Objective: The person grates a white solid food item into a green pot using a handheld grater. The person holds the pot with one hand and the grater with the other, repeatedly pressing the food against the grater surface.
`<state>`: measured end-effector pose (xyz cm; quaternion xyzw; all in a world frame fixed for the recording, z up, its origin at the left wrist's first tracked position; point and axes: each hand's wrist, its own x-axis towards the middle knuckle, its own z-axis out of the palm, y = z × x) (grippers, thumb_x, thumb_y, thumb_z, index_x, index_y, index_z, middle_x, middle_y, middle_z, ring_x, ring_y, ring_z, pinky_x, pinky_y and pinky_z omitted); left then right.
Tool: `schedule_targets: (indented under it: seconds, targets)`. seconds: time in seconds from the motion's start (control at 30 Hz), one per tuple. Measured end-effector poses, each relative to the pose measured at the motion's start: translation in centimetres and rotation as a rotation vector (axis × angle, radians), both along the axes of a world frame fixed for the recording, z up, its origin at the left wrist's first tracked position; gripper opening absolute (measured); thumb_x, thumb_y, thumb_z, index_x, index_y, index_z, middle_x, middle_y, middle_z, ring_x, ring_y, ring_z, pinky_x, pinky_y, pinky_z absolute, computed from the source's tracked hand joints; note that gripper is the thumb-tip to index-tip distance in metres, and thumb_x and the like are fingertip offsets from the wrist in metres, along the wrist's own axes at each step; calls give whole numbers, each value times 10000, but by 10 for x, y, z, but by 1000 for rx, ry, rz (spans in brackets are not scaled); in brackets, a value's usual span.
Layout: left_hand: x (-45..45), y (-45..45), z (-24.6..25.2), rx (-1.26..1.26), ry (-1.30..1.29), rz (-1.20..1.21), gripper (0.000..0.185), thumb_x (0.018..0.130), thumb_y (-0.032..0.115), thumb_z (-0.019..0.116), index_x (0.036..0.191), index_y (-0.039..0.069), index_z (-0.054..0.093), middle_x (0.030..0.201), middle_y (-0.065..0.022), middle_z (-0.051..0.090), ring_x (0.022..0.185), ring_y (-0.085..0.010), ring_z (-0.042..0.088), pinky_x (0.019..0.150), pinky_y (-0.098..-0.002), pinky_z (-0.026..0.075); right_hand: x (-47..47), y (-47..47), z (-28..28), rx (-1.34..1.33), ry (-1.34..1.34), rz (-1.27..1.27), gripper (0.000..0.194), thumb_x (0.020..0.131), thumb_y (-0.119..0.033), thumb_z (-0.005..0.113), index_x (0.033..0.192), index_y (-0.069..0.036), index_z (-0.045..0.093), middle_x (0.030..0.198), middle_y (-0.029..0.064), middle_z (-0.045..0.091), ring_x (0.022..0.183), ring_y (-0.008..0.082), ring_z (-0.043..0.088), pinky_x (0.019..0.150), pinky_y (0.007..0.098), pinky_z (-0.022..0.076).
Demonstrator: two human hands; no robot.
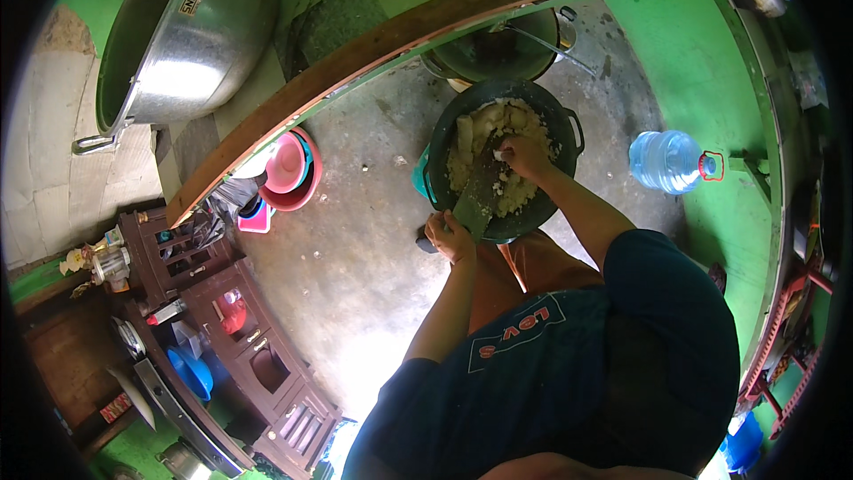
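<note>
In front of me a black basin (570, 127) with side handles holds pale, crumbly grated material (526, 195). Several whitish peeled root pieces (465, 133) lie towards its far side. A long flat board, seemingly a grater (476, 205), slants from the near left rim into the basin. My left hand (450, 237) grips the near end of this board at the rim. Over the board's upper part, my right hand (525, 157) pinches a small white piece (498, 155). The fingers partly hide that piece, and the board's far end is hard to make out.
Behind the basin stands a large dark wok-like pan (493, 53) with a long-handled utensil (550, 47). A water jug (670, 161) lies at right. Stacked pink basins (290, 197) sit left, near a brown cabinet (256, 347). A wood-edged counter (400, 30) bears a big metal pot (206, 47).
</note>
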<state>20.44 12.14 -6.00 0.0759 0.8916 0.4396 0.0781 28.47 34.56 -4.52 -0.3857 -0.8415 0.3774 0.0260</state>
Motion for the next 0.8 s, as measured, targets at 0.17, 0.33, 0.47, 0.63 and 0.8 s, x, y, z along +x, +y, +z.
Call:
schedule_targets:
  seconds: [0.17, 0.33, 0.47, 0.63, 0.8]
  targets:
    - [0, -1, -1, 16, 18, -7, 256, 879, 261, 602, 1006, 39, 599, 1090, -180, 535, 969, -317, 551, 754, -404, 484, -5, -2, 4, -125, -9, -56, 156, 822, -117, 588, 922, -23, 663, 877, 186, 661, 855, 342, 643, 776, 405, 492]
    - [1, 0, -2, -10, 43, -19, 251, 879, 256, 598, 1005, 40, 599, 1064, -181, 547, 951, -319, 557, 742, -406, 483, 1, -14, 3, -95, 114, 81, 135, 815, -94, 590, 920, -25, 640, 848, 196, 643, 837, 360, 630, 740, 435, 494]
    - [0, -2, 2, 1, 21, 10, 264, 881, 260, 593, 1020, 35, 600, 1065, -186, 550, 926, -325, 575, 731, -407, 489, 7, -71, 32, 91, 9, 202, 140, 799, -81, 576, 917, -34, 635, 825, 199, 622, 815, 370, 617, 699, 463, 488]
    - [5, 10, 1, 23, -10, -1, 275, 881, 263, 595, 1028, 32, 599, 1071, -189, 549, 922, -319, 582, 732, -407, 496, 16, 17, -45, 232, -108, -170, 231, 765, -169, 612, 951, -33, 633, 871, 237, 618, 832, 405, 607, 744, 487, 466]
    - [3, 3, 0, 8, 52, 8, 266, 883, 261, 591, 1027, 38, 600, 1065, -176, 552, 957, -318, 556, 774, -421, 478, 14, -43, 3, 102, 45, 76, 126, 775, -91, 562, 865, -7, 589, 787, 239, 600, 766, 404, 602, 696, 487, 454]
